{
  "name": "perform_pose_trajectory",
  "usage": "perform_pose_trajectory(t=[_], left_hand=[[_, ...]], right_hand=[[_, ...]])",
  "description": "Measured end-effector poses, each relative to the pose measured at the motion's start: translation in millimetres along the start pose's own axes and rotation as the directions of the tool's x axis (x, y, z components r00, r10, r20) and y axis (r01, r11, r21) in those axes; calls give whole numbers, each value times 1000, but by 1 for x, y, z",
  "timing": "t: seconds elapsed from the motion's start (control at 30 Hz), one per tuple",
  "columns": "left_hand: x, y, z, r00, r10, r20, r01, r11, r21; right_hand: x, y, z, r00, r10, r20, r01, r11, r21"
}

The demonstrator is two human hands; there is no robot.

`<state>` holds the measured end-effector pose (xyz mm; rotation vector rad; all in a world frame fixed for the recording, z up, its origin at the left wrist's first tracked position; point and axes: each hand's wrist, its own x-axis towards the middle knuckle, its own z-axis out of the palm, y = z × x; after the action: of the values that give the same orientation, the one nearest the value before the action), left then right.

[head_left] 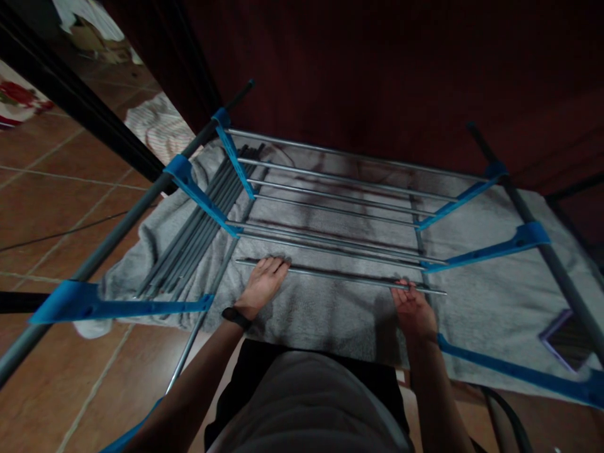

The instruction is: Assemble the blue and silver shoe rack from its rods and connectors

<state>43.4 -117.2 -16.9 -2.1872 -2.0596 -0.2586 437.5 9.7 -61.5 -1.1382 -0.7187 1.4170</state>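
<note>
A thin grey metal rod (340, 275) runs crosswise in front of me, below the fitted rods of a rack frame. Near its left end, my left hand (265, 280) grips it from above, a dark band on the wrist. Toward the other end, my right hand (413, 308) holds it with the palm turned partly upward. Blue plastic brackets (201, 196) join the frame's thick grey side poles (129, 217), and several thin rods (330, 238) span between the left and right brackets. The rod in my hands is apart from the brackets.
Loose grey rods (198, 226) lie in a bundle at the left on a grey blanket (321, 308). A purple-edged dark object (569, 340) rests at the right. Dark red curtain (377, 75) hangs behind, and tiled floor (56, 251) shows at the left.
</note>
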Motion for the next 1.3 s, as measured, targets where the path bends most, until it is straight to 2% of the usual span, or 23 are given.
perform_pose_trajectory(t=[0.17, 0.37, 0.67, 0.8, 1.0, 1.13, 1.3], left_hand=[[0, -1, -1, 1000, -3, 27, 3, 1000, -29], [0, 0, -3, 999, -27, 44, 31, 997, -78], [1, 1, -4, 997, -20, 72, 23, 999, -41], [-2, -3, 0, 999, 13, 29, -12, 1000, -18], [-2, -9, 3, 997, 41, -64, -43, 999, -33], [0, -14, 4, 991, 15, -133, -28, 995, -97], [1, -20, 8, 972, -30, -232, 0, 991, -131]], right_hand=[[-3, -4, 6, 987, 102, -123, -94, 993, 73], [-4, -17, 14, 970, 195, -148, -172, 973, 155], [3, -15, 2, 975, 181, -129, -162, 976, 147], [6, -12, 0, 971, 184, -153, -161, 975, 152], [2, -14, 12, 974, 158, -159, -129, 975, 181], [0, -13, 18, 981, 151, -123, -125, 973, 194], [-3, -13, 26, 979, 142, -148, -107, 969, 221]])
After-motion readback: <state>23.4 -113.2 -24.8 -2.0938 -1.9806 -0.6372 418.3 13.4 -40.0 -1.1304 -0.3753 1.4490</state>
